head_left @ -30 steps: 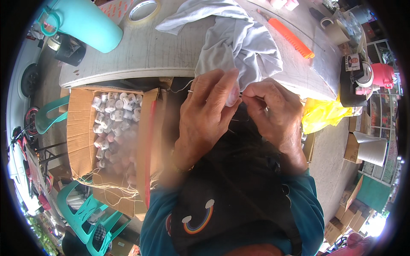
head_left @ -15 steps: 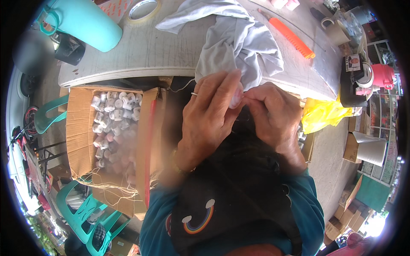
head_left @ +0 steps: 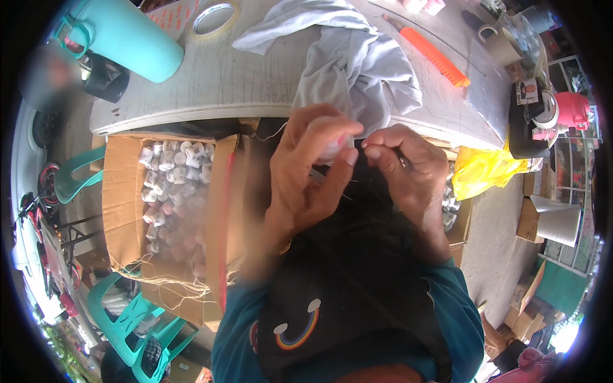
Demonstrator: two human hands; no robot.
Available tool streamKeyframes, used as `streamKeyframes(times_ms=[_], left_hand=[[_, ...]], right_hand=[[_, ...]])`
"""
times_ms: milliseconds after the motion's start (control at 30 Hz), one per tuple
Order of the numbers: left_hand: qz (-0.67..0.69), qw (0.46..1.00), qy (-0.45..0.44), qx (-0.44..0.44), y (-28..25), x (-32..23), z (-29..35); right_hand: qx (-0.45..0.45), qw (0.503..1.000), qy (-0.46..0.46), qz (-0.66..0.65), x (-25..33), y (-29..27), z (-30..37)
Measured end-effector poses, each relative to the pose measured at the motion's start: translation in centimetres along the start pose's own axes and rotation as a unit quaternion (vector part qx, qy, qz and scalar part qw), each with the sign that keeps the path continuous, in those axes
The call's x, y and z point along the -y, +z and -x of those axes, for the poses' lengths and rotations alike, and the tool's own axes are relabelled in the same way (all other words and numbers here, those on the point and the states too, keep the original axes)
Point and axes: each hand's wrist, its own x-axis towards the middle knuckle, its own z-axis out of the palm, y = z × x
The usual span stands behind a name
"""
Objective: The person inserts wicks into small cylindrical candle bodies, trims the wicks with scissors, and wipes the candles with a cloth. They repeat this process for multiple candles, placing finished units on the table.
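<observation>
A small white cylinder with a pinkish tint (head_left: 332,148) is in my left hand (head_left: 303,175), gripped between the thumb and curled fingers. Just to its right, my right hand (head_left: 412,167) pinches thumb and forefinger together; whatever they hold is too small to make out. The two hands are slightly apart, over my lap and near the table's front edge. To the left, an open cardboard box (head_left: 121,204) holds many similar white cylinders (head_left: 172,167) with dark printing. Loose pale strings (head_left: 167,281) drape over the box's near side.
A crumpled grey cloth (head_left: 357,67) lies on the white table (head_left: 255,83). Around it are a tape roll (head_left: 214,20), a teal tumbler (head_left: 134,41) and an orange comb-like strip (head_left: 435,57). A yellow plastic bag (head_left: 488,171) hangs at right, above another box (head_left: 460,233). Teal chairs (head_left: 115,316) stand lower left.
My hands have drawn apart. The left has turned and tilted the cylinder back toward its palm, while the right keeps its pinch, now away from the cylinder.
</observation>
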Motion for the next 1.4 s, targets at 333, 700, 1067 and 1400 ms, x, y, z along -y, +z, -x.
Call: streamKeyframes(times_ms=[333, 700, 1067, 1400], left_hand=[[-0.078, 0.994, 0.030, 0.074, -0.2, -1.6, -0.2], [-0.133, 0.981, 0.115, 0.084, 0.1, -2.3, -0.4], [-0.111, 0.986, 0.108, 0.067, -1.3, -2.3, -0.1], [-0.120, 0.973, 0.183, 0.079, 0.6, -1.3, -1.1]], right_hand=[[0.130, 0.944, 0.132, -0.274, -1.1, -1.6, 0.4], [0.091, 0.984, 0.022, -0.148, -0.7, -2.2, 1.2], [0.078, 0.993, -0.009, -0.094, -0.6, -4.0, 1.3], [0.063, 0.978, -0.118, -0.160, -2.8, -1.7, 0.1]])
